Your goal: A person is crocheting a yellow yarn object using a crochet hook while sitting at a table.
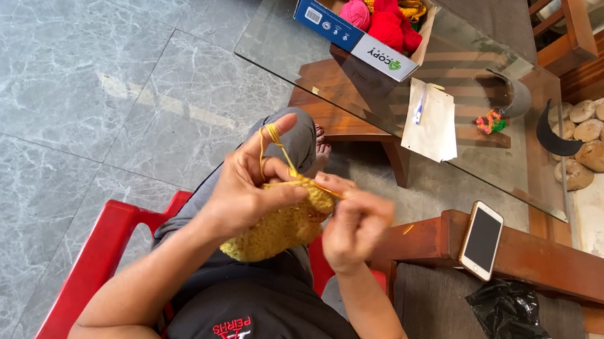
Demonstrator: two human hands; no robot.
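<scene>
- the left hand [246, 188] holds a yellow crochet piece [279, 228] over the person's lap, its grip clamped on the top edge of the work, with the forefinger raised.
- a strand of yellow yarn [273, 146] loops over that raised forefinger and runs down to the piece.
- the right hand [353, 229] sits just beside the piece, its grip closed on what looks like a thin crochet hook [330, 191]; the hook itself is mostly hidden.
- the piece looks soft, light and floppy; it would sag if held by one corner, so the edge near the live stitches seems the best place to pinch it.
- the yarn looks thin and likely slides easily, so it needs steady tension over the finger.
- the person sits on a red chair [78, 300].
- a box of yarn balls [367, 13] stands on the glass surface [459, 63], well apart from the hands.
- a phone [481, 239] lies on a wooden armrest near the right hand.
</scene>
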